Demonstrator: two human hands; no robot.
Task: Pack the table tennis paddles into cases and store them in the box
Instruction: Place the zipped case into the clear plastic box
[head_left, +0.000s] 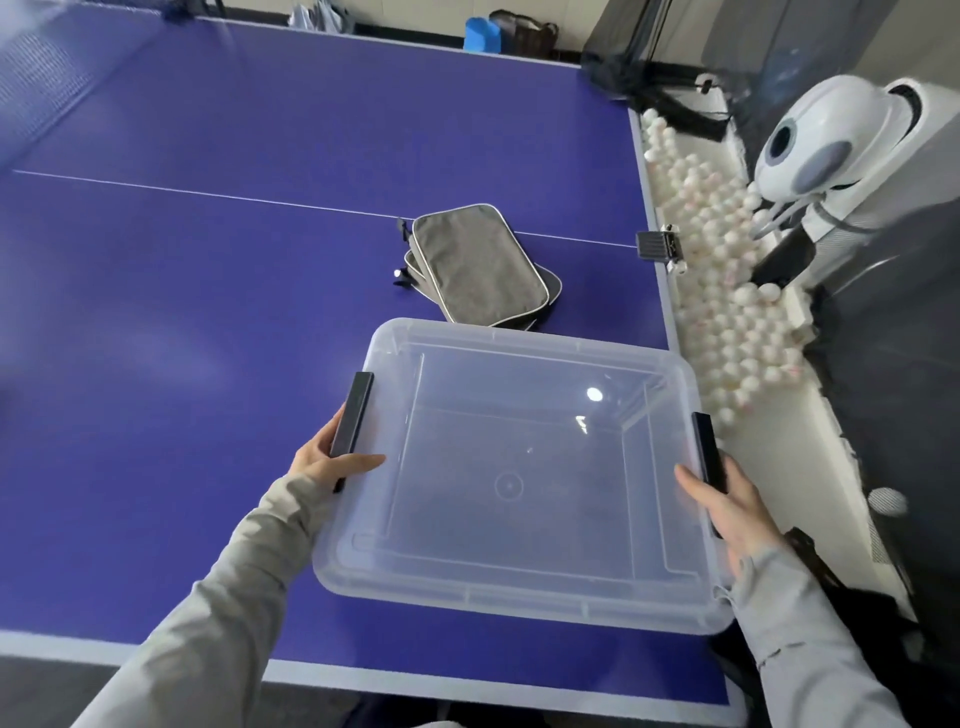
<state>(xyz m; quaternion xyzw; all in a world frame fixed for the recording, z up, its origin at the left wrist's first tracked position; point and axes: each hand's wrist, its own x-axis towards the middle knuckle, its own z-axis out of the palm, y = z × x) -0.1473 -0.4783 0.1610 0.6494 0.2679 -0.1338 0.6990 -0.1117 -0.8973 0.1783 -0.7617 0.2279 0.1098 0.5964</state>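
Clear plastic box (519, 597) at frame centre, over the blue table (208, 291), close to the table's 6 o'clock edge. Cannot tell whether resting on the table or lifted just off it. Cannot tell whether lidded: see-through all over, moulded ring mark mid-panel, light glare toward 1 o'clock.

Black latch on each short side: left latch (353, 415) at the box's 9 o'clock, right latch (706, 447) at 3 o'clock.

Left hand (327, 460) gripping the left latch: thumb laid flat over the rim pointing to 3 o'clock, fingers curled round the latch's outer side. Right hand (732, 512) mirrored on the right latch: thumb on top of the rim pointing to 10 o'clock, palm against the side, remaining fingers hidden behind the box wall. Grey sleeves (218, 597) coming in from 7 and 5 o'clock.

Grey cases (478, 265) stacked at the box's 12 o'clock, just beside its far rim, lying flat and askew to one another, zip pulls at the stack's 9 o'clock. At least two in the stack; exact count unclear. Closed as far as visible.

White line (208, 193) across the table, passing behind the cases. Black clamp (655, 246) on the table's 3 o'clock edge where the line ends.

Beyond that edge, a white tray (810, 457) heaped with white balls (727, 291), at 1 to 3 o'clock from the box. White ball machine (831, 140) above the tray at 2 o'clock.
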